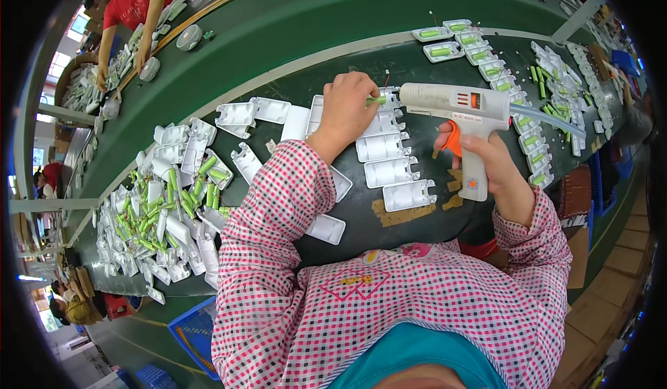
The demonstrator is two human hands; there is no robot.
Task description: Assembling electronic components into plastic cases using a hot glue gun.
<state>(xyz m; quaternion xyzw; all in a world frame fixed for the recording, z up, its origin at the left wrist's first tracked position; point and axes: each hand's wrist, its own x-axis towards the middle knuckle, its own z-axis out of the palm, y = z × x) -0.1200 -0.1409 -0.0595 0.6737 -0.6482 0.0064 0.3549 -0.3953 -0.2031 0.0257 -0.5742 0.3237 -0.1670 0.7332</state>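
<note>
My right hand [490, 160] is wrapped round the handle of a white hot glue gun [451, 101] with an orange trigger. A clear glue stick [545, 118] sticks out of its back end, and its nozzle points left. At the nozzle, my left hand [345, 108] pinches a green battery cell [376, 101] over a white plastic shell. Below it runs a column of open white shells [385, 147] with their hollow sides up. The fingertips of my left hand are partly hidden.
Loose white shells and green cells are heaped in a pile [160, 215] on the left. Shells with cells in them [479, 54] stand in a row on the right. A blue crate [196, 333] is at lower left. Across the green conveyor, a person in a red shirt [135, 7] handles parts.
</note>
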